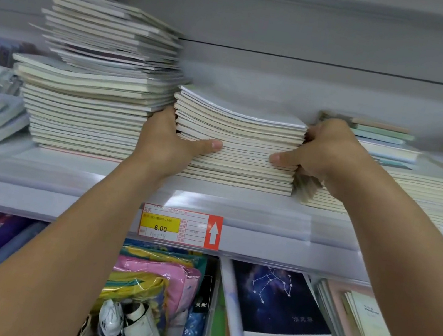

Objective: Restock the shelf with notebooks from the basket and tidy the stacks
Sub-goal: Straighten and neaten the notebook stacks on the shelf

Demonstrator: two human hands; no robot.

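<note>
A stack of cream-edged notebooks (238, 138) stands in the middle of the white shelf (94, 184). My left hand (166, 141) grips its left side, thumb laid across the front edges. My right hand (325, 153) grips its right side, thumb likewise on the front and fingers hidden behind the stack. The top notebooks of this stack bow upward at the left. A taller, untidy pile of notebooks (97, 76) stands directly to its left, its upper part skewed. No basket is in view.
A lower pile of notebooks (394, 179) with green-edged ones on top sits to the right. A price label (179, 226) reading 6.00 is on the shelf lip. Below lie a constellation-cover notebook (277, 300), coloured pouches (155, 277) and more books.
</note>
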